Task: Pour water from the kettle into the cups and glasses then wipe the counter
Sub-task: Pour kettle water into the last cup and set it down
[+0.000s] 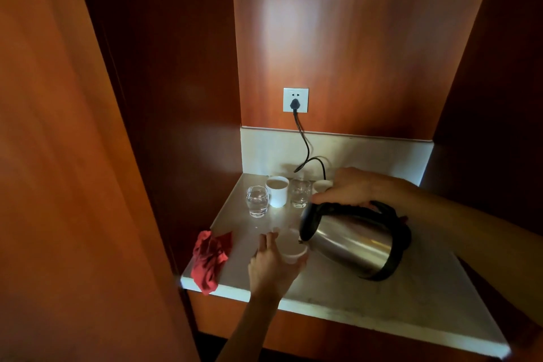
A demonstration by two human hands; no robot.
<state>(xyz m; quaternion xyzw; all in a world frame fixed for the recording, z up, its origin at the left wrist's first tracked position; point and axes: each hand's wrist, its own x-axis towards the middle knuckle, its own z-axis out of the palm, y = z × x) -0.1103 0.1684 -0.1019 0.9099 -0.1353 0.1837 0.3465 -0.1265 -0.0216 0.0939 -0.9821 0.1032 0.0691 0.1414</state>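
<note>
- The right hand (349, 186) comes in from the right edge of the frame, forearm sloping down toward the centre, its fingers closed round the black handle of the kettle (352, 241).
- The kettle, steel with black trim, is held above the worktop (396, 303) right of centre and tipped far over, spout down and left, base up and right.
- Its spout sits just over the rim of a small white cup (292, 247) near the frame's centre; the cup is blurred, so whether water is running I cannot tell.
- The left hand (273, 266) reaches up from the bottom centre, forearm rising steeply, wrist bent, fingers curled round the cup's left side and underside, gripping it.
- Toward the back of the worktop stand, left to right, a glass (257, 201), a white mug (277, 191), a second glass (300, 193) and another white cup (322, 185) partly hidden behind the right hand.
- The left glass and the mug appear to hold liquid.
- A red cloth (210, 260) lies crumpled at the worktop's left front corner, hanging over the edge.
- A black cord (305, 144) runs from the wall socket (296, 100) down to the back of the worktop.
</note>
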